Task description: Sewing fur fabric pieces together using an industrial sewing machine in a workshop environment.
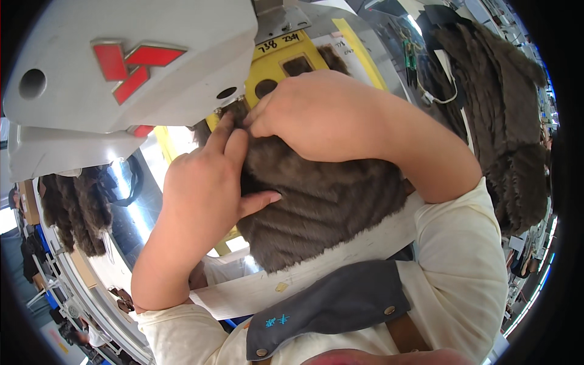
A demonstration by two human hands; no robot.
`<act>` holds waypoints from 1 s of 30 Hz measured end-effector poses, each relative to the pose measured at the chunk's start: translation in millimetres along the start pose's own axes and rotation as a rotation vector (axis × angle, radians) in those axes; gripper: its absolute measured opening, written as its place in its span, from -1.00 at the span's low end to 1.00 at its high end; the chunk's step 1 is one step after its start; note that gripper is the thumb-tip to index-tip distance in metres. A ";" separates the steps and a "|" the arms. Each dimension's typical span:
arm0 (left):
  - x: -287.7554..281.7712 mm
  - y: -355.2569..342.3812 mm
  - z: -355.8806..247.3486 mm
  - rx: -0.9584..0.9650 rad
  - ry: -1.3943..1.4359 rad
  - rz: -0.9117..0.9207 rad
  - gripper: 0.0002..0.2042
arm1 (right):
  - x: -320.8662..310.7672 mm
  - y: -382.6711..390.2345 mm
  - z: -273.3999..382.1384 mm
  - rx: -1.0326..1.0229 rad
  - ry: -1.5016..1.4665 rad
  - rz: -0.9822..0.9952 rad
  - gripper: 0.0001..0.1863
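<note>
A dark brown fur piece (pixel 316 207) with diagonal ridges lies in front of me, partly over a yellow template board (pixel 271 55) with cut-out openings. My left hand (pixel 210 167) rests on the fur's left side, thumb spread and forefingers stretched toward the fur edge under the machine head. From the right, my right hand (pixel 316 112) reaches across with bent fingers, its fingertips closed on the fur near the left fingertips. The grey machine head (pixel 170 67), bearing a red emblem, overhangs the fingertips. What lies right beneath it is hidden.
Brown fur garments (pixel 499 121) are heaped at the right, and more fur pieces (pixel 76 210) hang at the left. A pale table edge (pixel 292 283) runs between the fur and my body. Cables (pixel 441 91) lie at the upper right.
</note>
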State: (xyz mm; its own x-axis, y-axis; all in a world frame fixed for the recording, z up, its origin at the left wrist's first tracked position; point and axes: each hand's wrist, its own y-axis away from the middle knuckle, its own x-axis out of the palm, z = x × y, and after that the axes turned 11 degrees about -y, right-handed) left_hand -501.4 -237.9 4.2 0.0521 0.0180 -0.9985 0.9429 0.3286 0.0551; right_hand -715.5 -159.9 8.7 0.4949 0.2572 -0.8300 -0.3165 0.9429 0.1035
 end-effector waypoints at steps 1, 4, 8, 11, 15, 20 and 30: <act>-1.4 0.7 -1.1 0.007 -0.001 0.024 -0.17 | -0.5 0.6 1.2 0.019 0.016 0.029 -0.66; -2.5 2.5 -4.5 0.020 -0.001 0.048 -0.16 | 0.0 3.3 2.4 -0.004 0.044 0.031 -0.71; 0.8 1.1 -6.1 0.031 0.046 0.024 -0.16 | -4.7 6.3 7.8 0.025 0.063 0.033 -0.77; 1.5 -1.2 -6.2 0.036 0.090 0.002 -0.17 | -6.4 6.6 7.8 0.012 0.072 -0.008 -0.80; -1.5 -2.5 -6.2 0.038 0.069 0.027 -0.18 | -5.3 7.6 6.5 0.045 0.086 -0.005 -0.83; -4.1 2.1 -3.3 0.018 0.030 0.024 -0.22 | -0.8 6.3 9.4 0.010 0.086 0.018 -0.86; -8.5 5.5 -13.5 -0.082 0.003 0.095 -0.22 | 18.3 113.5 15.1 0.071 -0.126 -0.075 -0.65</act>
State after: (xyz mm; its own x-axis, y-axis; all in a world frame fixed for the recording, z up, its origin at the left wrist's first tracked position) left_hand -501.1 -223.5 13.0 0.1388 0.0554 -0.9888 0.9038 0.4011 0.1494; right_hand -730.2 -45.0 13.5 0.6141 0.2061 -0.7618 -0.2188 0.9719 0.0866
